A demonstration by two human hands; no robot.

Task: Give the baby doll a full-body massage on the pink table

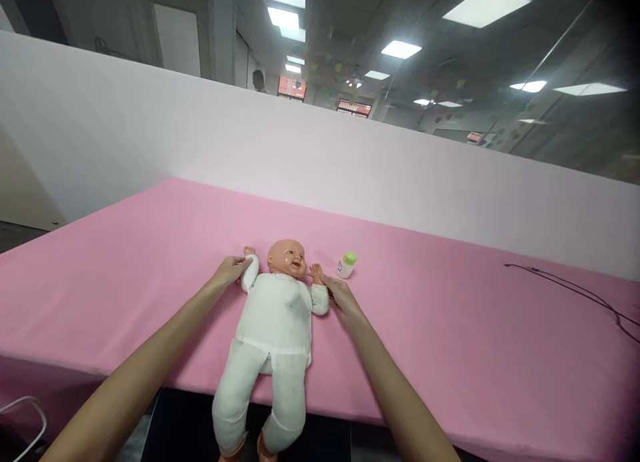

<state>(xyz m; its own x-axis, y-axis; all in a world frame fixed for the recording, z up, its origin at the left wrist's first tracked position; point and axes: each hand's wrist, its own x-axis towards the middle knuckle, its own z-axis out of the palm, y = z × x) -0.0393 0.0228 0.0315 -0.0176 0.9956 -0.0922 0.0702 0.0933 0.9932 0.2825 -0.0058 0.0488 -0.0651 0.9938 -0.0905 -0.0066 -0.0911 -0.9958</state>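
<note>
A baby doll (pixel 277 312) in a white top and white trousers lies on its back on the pink-covered table (pixel 430 342). Its head points to the far side, and its lower legs hang over the near edge. My left hand (pixel 233 271) is closed around the doll's raised arm on the left, at the white sleeve. On the other side my right hand (pixel 342 294) grips the doll's other arm near the wrist, its small hand showing above my fingers. Just beyond my right hand stands a small white bottle (pixel 346 265) with a green cap.
A thin dark cable (pixel 575 285) lies on the table at the right. Behind the table runs a low white wall (pixel 320 155) with glass above it. A white cord (pixel 37 409) shows at the lower left. A person's head (pixel 259 81) appears far off.
</note>
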